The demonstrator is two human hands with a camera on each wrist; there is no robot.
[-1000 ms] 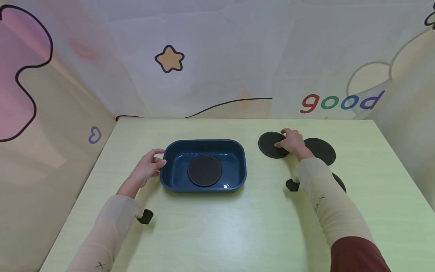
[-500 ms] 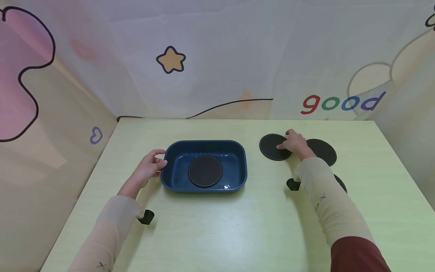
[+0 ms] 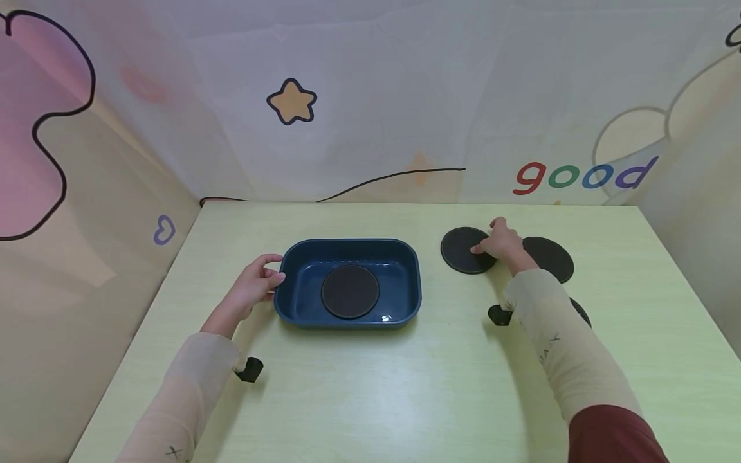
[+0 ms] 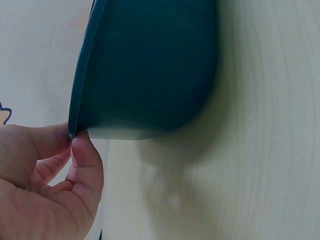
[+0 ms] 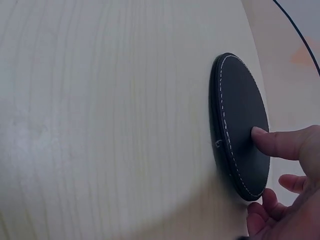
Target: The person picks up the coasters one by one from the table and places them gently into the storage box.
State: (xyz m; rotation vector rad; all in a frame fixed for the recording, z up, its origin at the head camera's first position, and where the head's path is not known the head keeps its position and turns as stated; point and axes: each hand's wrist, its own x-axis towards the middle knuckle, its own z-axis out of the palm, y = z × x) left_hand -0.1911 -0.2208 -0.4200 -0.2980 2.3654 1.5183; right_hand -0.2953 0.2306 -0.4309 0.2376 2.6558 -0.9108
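The left hand [image 3: 251,283] pinches the blue baking dish [image 3: 405,283] by its left rim, a round coaster [image 3: 350,292] inside. Far right, the right hand [image 3: 502,245] grips a stitched black coaster [image 3: 461,249] on the table [image 3: 359,399]. That seems the pick-up step; lifting calls for fingers under the edge.

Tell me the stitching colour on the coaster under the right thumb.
White stitching on the black coaster, clearest in the right wrist view.
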